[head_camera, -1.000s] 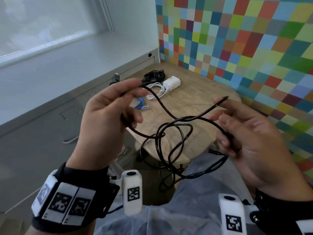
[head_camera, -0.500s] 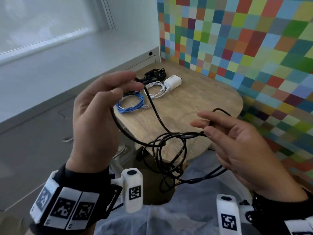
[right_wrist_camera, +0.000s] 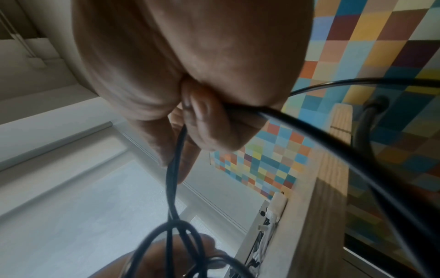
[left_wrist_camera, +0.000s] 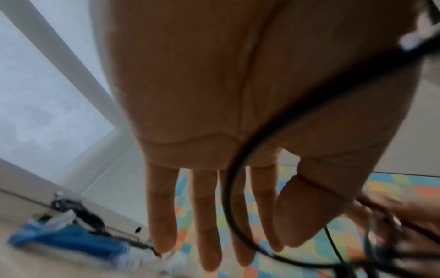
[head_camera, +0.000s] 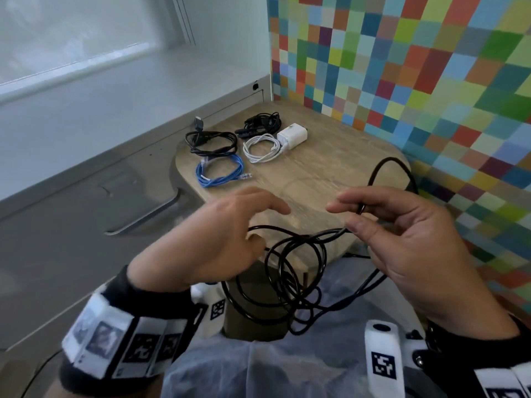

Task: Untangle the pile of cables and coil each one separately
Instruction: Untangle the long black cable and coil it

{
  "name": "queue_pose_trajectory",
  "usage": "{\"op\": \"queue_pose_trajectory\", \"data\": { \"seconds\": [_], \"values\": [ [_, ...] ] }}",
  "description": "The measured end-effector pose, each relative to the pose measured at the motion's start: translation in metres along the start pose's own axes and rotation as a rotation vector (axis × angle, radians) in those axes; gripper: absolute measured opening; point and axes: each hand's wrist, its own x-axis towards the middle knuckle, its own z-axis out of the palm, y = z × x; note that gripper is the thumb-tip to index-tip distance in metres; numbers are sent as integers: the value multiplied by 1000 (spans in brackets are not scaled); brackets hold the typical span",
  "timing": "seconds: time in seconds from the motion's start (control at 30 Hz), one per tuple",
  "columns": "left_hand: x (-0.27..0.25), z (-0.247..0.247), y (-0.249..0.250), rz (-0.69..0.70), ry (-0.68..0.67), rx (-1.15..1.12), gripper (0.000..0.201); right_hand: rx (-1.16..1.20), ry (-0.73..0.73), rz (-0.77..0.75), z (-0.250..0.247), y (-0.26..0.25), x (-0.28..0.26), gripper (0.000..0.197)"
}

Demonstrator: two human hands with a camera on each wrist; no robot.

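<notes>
A long black cable (head_camera: 296,271) hangs in tangled loops between my hands, over my lap and the table's near edge. My right hand (head_camera: 344,216) pinches it between thumb and fingers, and one strand arcs up and over behind that hand. The right wrist view shows the cable (right_wrist_camera: 175,169) running down out of the curled fingers (right_wrist_camera: 204,127). My left hand (head_camera: 258,222) is blurred, just left of the loops. Its fingers (left_wrist_camera: 207,216) are straight, and the cable (left_wrist_camera: 228,188) crosses the palm without being gripped.
On the wooden table (head_camera: 316,173) lie separate coils: a black cable (head_camera: 211,142), a blue cable (head_camera: 219,173), a white cable (head_camera: 261,147) with its white charger (head_camera: 293,136), and a black bundle (head_camera: 260,124). A coloured tiled wall stands right, a grey sill left.
My left hand has let go of the cable end it held up, dropped lower and straightened its fingers. My right hand keeps its pinch, and the loops hang lower.
</notes>
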Motion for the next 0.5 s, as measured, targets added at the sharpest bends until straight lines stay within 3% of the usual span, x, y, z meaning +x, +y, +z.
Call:
{"op": "queue_pose_trajectory", "data": {
  "seconds": [0.1,0.2,0.27,0.33,0.43,0.5],
  "values": [
    [9,23,5,-8,-43,4,42,-32,-6,-25,-2,0,-1,24],
    [12,28,0,-23,21,-51,18,-52,14,-18,-4,2,1,23],
    [11,21,-9,-50,109,-163,13,-42,46,-3,-7,4,3,18],
    [9,11,-20,-92,250,-401,20,-11,62,15,-8,5,4,19],
    [10,-1,-36,-198,615,-1031,28,60,73,58,-6,9,6,33],
    [10,-4,-42,-267,758,-1217,32,64,93,85,-4,14,8,29]
  ]
}}
